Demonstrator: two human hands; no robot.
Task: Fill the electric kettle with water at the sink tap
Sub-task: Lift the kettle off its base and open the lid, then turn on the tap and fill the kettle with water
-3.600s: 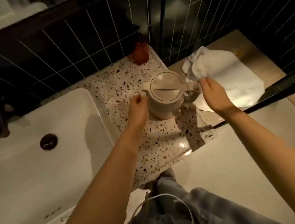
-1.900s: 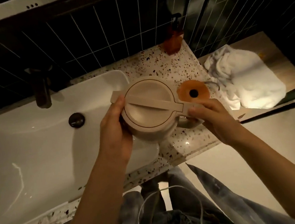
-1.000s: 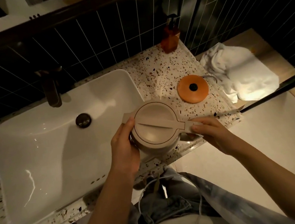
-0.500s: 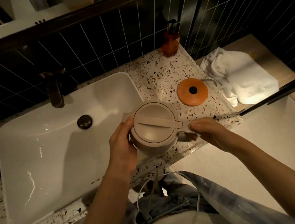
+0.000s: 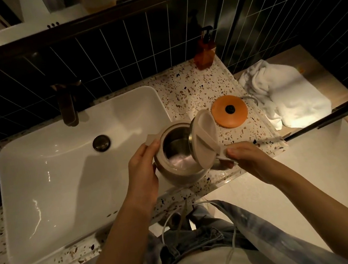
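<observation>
A beige electric kettle (image 5: 180,174) is held over the right front corner of the white sink (image 5: 53,200). Its lid (image 5: 204,137) stands flipped up, showing the bare steel inside. My left hand (image 5: 143,170) wraps the kettle's left side by the spout. My right hand (image 5: 245,158) grips the handle, thumb on the lid lever. The dark tap (image 5: 68,107) stands at the sink's back edge, far left of the kettle, with no water running.
The kettle's orange base (image 5: 229,111) sits on the terrazzo counter (image 5: 187,89) to the right. An amber soap pump bottle (image 5: 204,52) stands at the back corner. A white towel (image 5: 286,95) lies on a lower ledge further right. The drain plug (image 5: 101,142) is in the sink.
The kettle was lifted off its orange base and carried left toward the sink. In the last half second its lid sprang up from closed; both hands kept their hold.
</observation>
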